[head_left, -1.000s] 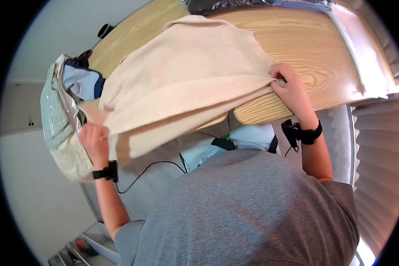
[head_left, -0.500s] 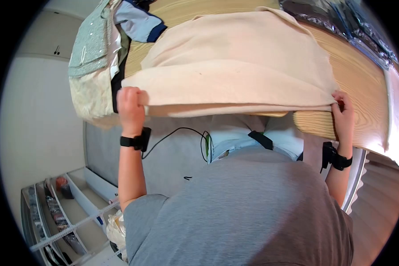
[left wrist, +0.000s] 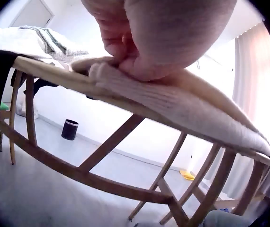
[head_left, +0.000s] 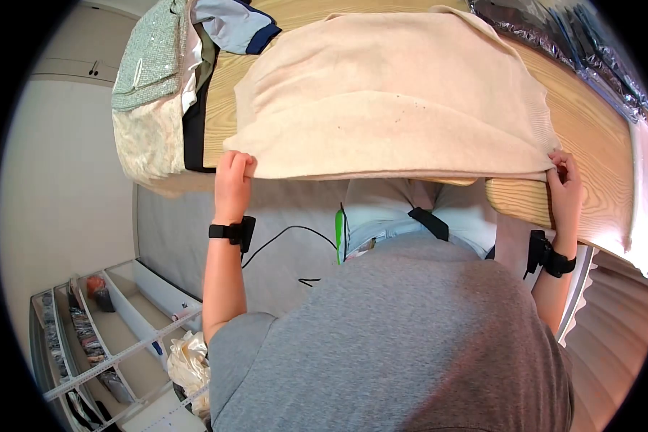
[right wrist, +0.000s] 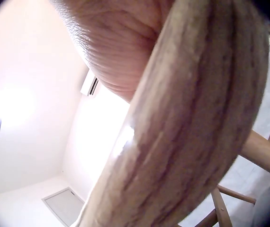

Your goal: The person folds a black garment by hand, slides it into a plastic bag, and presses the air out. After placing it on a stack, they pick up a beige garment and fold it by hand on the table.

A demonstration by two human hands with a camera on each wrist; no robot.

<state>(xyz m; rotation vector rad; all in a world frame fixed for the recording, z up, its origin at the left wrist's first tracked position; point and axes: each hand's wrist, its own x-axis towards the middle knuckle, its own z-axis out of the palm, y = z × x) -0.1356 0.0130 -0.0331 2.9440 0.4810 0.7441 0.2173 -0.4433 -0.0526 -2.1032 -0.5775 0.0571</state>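
A cream knit garment lies spread over the wooden table, its near edge running along the table's front. My left hand pinches the near left corner between thumb and fingers. In the left wrist view, that hand grips a ribbed band of the knit at the table edge. At the near right corner, my right hand pinches the fabric, close to the rounded table edge. The right wrist view shows only part of this hand behind the wooden edge; its fingertips are hidden there.
A pile of clothes hangs over the table's left end, with a light blue piece beside it. Clear-bagged dark items lie at the far right. A black cable trails below the left wrist. Shelving stands lower left.
The head view has turned, shifting the table. My left hand has drawn the garment's near left corner rightward, away from the clothes pile, and the open gap along the near edge has closed.
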